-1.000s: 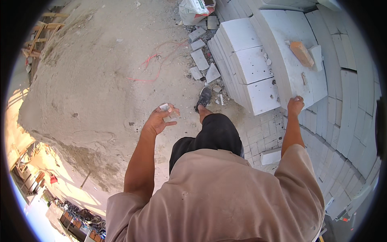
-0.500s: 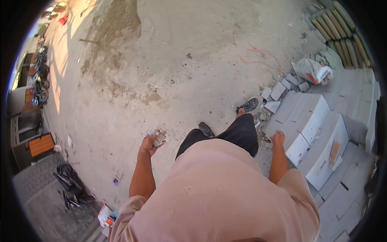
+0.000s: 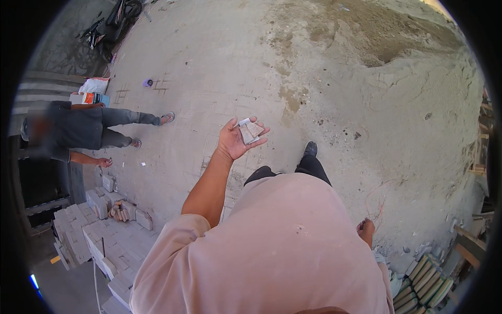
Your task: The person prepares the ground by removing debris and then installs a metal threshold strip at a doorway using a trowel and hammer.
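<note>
My left hand point(image 3: 238, 140) is held out ahead of my body, palm turned up. A small flat piece point(image 3: 252, 131), tan with whitish edges, lies across its fingers with the thumb along one side; I cannot tell what kind of thing it is. Low at my right side hangs my right hand point(image 3: 366, 226), its fingers curled in. Their inner side is hidden, so anything in them does not show. No other object touches either hand.
Another person point(image 3: 63, 131) in dark clothes stands at the left. Stacked pale blocks point(image 3: 120, 238) fill the lower left. A parked motorbike point(image 3: 110, 29) is at the upper left, a dirt mound point(image 3: 387, 31) at the upper right. Long narrow pieces point(image 3: 423, 280) lie stacked at the lower right.
My body has turned to the right, so the view has swung round. The other person and the left block stack have come into sight. My left hand still holds the flat piece.
</note>
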